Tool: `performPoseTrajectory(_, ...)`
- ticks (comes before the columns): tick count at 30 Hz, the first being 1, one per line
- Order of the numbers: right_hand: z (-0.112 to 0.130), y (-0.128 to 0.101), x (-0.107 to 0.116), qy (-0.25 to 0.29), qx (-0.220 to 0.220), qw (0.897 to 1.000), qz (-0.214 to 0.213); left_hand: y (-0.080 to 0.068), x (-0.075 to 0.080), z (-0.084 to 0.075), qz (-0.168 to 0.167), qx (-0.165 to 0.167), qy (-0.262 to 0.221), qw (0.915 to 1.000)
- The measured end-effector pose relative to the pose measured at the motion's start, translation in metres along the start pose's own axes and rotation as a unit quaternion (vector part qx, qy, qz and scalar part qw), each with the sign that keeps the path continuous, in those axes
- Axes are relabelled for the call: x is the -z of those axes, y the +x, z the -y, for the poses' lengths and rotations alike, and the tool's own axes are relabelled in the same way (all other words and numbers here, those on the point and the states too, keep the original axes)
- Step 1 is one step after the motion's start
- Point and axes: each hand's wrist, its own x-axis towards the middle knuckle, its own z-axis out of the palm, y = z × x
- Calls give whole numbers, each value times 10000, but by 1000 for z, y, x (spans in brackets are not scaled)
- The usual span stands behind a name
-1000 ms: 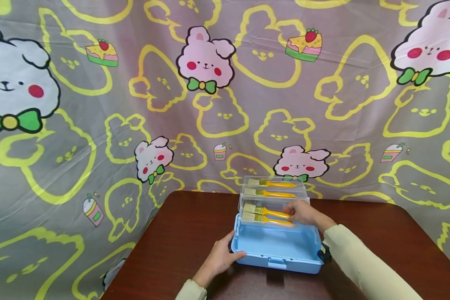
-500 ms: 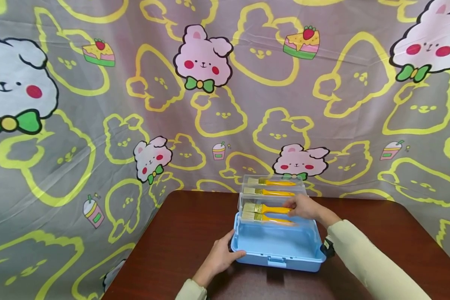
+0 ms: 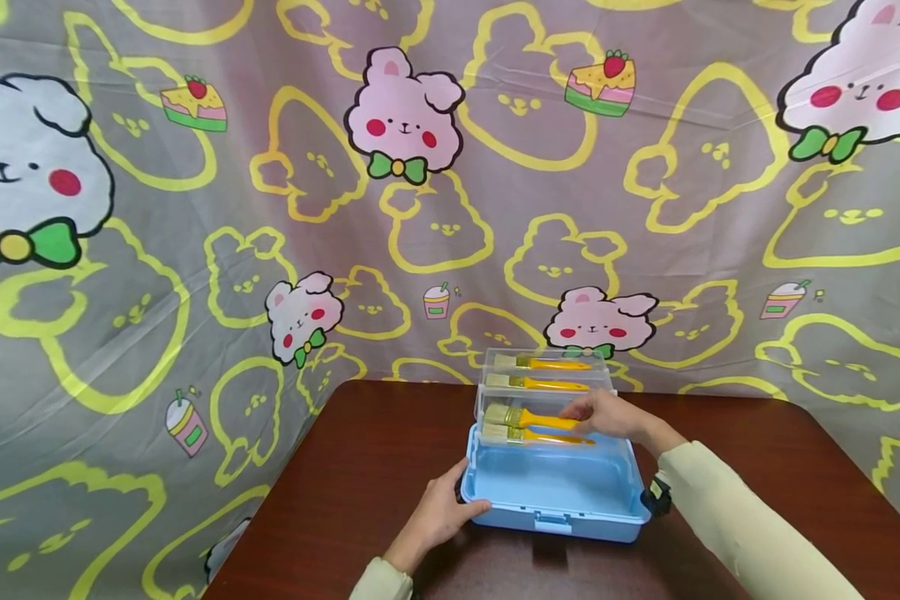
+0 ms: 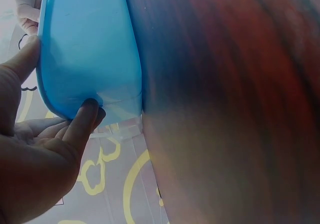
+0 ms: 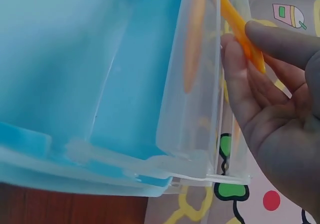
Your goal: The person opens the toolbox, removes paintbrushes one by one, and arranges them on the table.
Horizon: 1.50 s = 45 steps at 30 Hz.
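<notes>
Right grip (image 3: pixel 603 414) pinching the yellow handle of a paintbrush (image 3: pixel 528 417), thumb and fingers (image 5: pixel 240 79) closing round the orange-yellow shaft, as the right wrist view is showing. Lifting or resting, hard to tell; brush lying in the nearer clear tray (image 3: pixel 487 408), bristles pointing left, handle running right into the hand. Sitting just in front of it in the same tray, a second paintbrush (image 3: pixel 532 436), parallel and close beside. Lying in the farther clear tray (image 3: pixel 604 371), two more brushes (image 3: pixel 540 364), one behind the other, bristles also to the left.

Left grip (image 3: pixel 442 512) wrapping the near left corner of the blue box (image 3: pixel 555 492), thumb (image 4: pixel 22 59) on the rim and fingers (image 4: pixel 82 124) curling under the wall, steadying it against the counter (image 3: pixel 367 475). Box standing open near the middle of the dark red-brown counter, trays stepping up and away behind its basin, a small latch (image 3: pixel 553 523) showing at the front edge.

Hanging behind and to the sides, a grey cloth (image 3: pixel 195 250) printed with pink rabbits, yellow outlines, cake slices and cups.
</notes>
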Motion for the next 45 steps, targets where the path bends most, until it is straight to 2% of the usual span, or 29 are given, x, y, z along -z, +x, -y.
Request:
performPoseTrajectory(5,-2,0,-3,221,-162,9995,-160,0,0,-1,16,48,29,10000)
performPoseTrajectory(11,-5,-4,-7,264,-441,9967,-622,0,0,-3,47,97,5,9999)
performPoseTrajectory(15,-5,-9,-6,585,-604,9926,-874,0,-1,-2,44,86,3,10000)
performPoseTrajectory(22,-11,-21,-1,1270,-404,9858,-1024,1,-3,-2,7,70,36,10000)
performPoseTrajectory(31,-22,-45,13,1905,-283,9757,-1043,1,-1,0,-35,-237,73,9997)
performPoseTrajectory(38,-32,-70,27,2199,-468,9669,-1209,2,-1,1,-20,-227,48,9997)
performPoseTrajectory(45,-49,-102,44,2492,-222,9598,-1270,2,-1,1,6,-144,14,9999)
